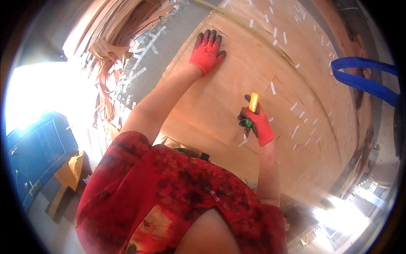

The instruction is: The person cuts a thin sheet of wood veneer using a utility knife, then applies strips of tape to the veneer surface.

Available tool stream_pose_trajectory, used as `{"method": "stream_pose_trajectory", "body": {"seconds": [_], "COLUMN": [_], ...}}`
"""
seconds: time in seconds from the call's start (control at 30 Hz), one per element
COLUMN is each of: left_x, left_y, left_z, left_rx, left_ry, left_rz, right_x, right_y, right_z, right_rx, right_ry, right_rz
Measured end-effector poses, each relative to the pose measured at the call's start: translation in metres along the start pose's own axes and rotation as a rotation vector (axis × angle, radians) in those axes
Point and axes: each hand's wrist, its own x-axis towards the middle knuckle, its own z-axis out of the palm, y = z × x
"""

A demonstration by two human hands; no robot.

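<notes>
My left hand (207,53), in a red glove with dark fingertips, lies flat with its fingers spread on a wide pale wood veneer sheet (203,110), near its upper left. My right hand (258,122), gloved alike, is closed round a yellow-and-green tool (253,101), perhaps a knife, held over the middle of the sheet. Short white tape strips (272,87) are stuck across the sheet's right part, along fine seams. A long yellowish band (279,53) curves over it. Whether the tool's tip touches the sheet I cannot tell.
A grey band (146,84) with many white tape pieces borders the sheet on the left, beside piled veneer offcuts (105,53). A blue panel-like object (42,148) stands at lower left. Blue straps (363,80) loop at the right. Bright glare shows at left and lower right.
</notes>
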Motion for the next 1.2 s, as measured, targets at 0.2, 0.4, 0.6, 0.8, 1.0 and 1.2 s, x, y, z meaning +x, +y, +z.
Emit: {"method": "stream_pose_trajectory", "body": {"seconds": [0.2, 0.4, 0.6, 0.8, 1.0, 1.2], "left_x": [-0.002, -0.001, -0.001, -0.001, 0.0, -0.001], "left_y": [-0.002, -0.001, -0.003, -0.003, -0.002, -0.006], "left_z": [-0.002, -0.006, -0.005, -0.005, -0.008, -0.001], "left_rx": [-0.02, -0.021, -0.099, -0.035, -0.056, -0.092], "left_ry": [-0.005, -0.033, -0.012, -0.007, -0.012, 0.061], "left_rz": [-0.027, -0.044, -0.074, -0.073, -0.074, -0.062], "right_x": [0.025, 0.051, 0.059, 0.084, 0.09, 0.087], "right_y": [-0.038, -0.049, -0.068, -0.058, -0.057, -0.058], "right_z": [0.015, 0.01, -0.005, -0.015, -0.019, -0.007], "right_rx": [-0.059, 0.344, 0.436, 0.181, 0.411, 0.041], "right_ry": [0.037, -0.09, -0.447, -0.058, -0.294, -0.262], "right_rz": [-0.22, -0.217, -0.401, -0.178, 0.029, 0.138]}}
